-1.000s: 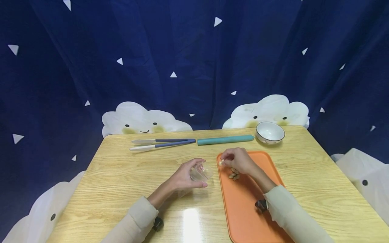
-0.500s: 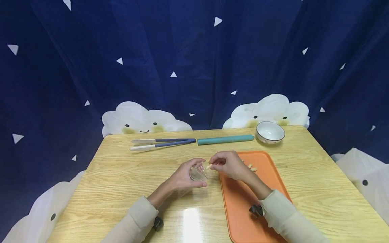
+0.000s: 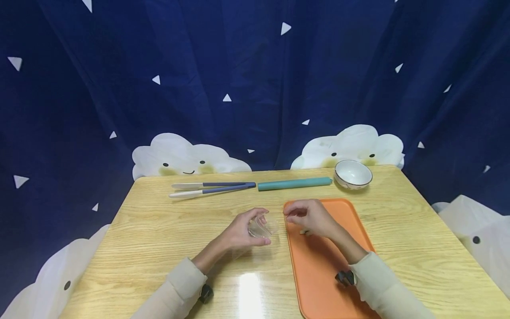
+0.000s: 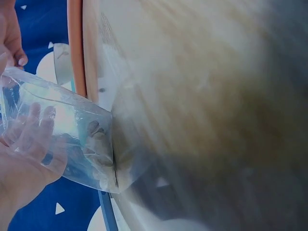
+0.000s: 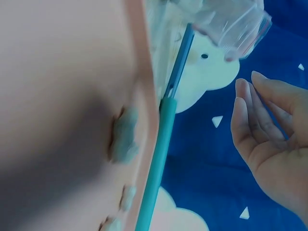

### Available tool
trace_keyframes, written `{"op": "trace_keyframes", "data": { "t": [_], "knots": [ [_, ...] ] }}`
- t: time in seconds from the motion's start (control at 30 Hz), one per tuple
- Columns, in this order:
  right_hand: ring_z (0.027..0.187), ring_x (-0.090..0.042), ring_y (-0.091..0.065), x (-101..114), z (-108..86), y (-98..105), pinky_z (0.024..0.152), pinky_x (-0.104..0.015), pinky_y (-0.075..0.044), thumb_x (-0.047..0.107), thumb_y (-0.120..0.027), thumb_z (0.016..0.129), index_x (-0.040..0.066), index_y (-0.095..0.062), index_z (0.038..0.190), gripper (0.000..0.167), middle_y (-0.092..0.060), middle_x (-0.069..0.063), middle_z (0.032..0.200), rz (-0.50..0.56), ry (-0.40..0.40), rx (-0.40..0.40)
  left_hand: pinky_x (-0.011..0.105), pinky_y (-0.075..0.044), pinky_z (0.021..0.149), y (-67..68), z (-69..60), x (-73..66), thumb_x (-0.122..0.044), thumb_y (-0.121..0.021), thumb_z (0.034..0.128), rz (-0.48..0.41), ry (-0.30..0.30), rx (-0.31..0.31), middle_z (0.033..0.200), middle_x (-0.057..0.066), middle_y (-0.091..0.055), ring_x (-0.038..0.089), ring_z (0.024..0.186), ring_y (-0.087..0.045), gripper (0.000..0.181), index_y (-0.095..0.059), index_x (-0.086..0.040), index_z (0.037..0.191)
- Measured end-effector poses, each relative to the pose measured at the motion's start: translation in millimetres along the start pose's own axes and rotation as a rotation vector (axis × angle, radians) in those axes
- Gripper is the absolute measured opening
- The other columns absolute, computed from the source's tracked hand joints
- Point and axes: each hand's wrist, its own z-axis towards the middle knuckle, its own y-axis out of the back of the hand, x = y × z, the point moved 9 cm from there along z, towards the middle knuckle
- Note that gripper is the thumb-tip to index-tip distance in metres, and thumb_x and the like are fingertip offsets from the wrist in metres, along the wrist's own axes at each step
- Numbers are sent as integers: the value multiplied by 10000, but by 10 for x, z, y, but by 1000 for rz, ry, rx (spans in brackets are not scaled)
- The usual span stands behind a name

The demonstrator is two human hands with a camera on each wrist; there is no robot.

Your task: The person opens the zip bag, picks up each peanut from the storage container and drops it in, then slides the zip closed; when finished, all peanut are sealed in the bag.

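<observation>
The left hand (image 3: pixel 240 231) grips a clear bag (image 3: pixel 259 228) near the middle of the surface (image 3: pixel 159 239). The right hand (image 3: pixel 314 217) hangs over the orange tray (image 3: pixel 322 288), near its far left corner and some peanuts (image 5: pixel 124 137), fingers loosely bent.

Clear bag (image 4: pixel 79 118) holding small pieces (image 4: pixel 98 144)
At left in the left-wrist view, it is slanting, crinkled; lumpy loose pieces (image 5: pixel 125 137) are lying lower left of centre in the right-wrist view.
</observation>
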Motion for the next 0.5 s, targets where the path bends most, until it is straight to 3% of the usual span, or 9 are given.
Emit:
{"op": "trace_keyframes", "data": {
  "t": [0.1,0.3,0.5],
  "knots": [
    [773,-114,-663,-136,-33,63,663,-250,-550,59,-716,817,80,-725,927,113,-724,-111,914,7,-33,-15,496,-414,999,5,-8,3,-414,-801,699,6,9,-1,1154,14,-627,283,1214,-508,771,-473,-210,1365],
    [789,-88,-646,-404,-58,157,707,-218,-527,23,-706,812,11,-720,928,117,-721,-146,917,-65,-31,-33,530,-405,999,16,-25,14,-400,-797,705,3,19,-2,1256,77,-591,322,1228,-491,786,-465,-158,1375],
    [717,-82,-615,-713,-98,238,656,-227,-488,61,-716,806,17,-716,897,101,-718,-73,823,-102,-177,-42,530,-405,1001,10,-15,13,-396,-796,712,7,12,6,1248,74,-595,321,1232,-490,779,-463,-165,1377]
  ]
}}
